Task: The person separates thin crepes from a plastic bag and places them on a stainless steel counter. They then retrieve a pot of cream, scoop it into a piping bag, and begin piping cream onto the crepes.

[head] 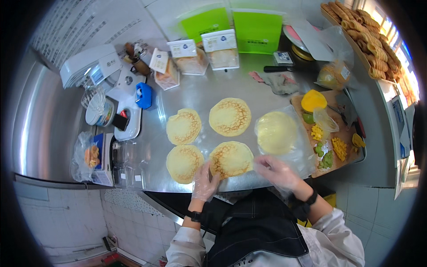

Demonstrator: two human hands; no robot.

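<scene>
Four thin browned pancakes lie flat on the steel worktop: one at the upper left (184, 126), one at the upper middle (230, 116), one at the lower left (185, 164) and one at the lower middle (231, 159). My left hand (205, 182), in a clear plastic glove, is at the near left edge of the lower middle pancake, fingers apart. At that pancake's right edge is my right hand (275, 172), also gloved, its fingers bent; whether it pinches the edge cannot be told. A paler round stack (277, 132) rests on clear plastic film (300, 157) to the right.
A wooden cutting board (308, 168) with mango and diced fruit stands at the right. Bagged bread loaves (220, 53), a black-handled knife (275, 69) and a grey cloth (282, 85) are at the back. Left are a blue tape dispenser (144, 96), a white scale (128, 131) and clear plastic boxes (130, 160).
</scene>
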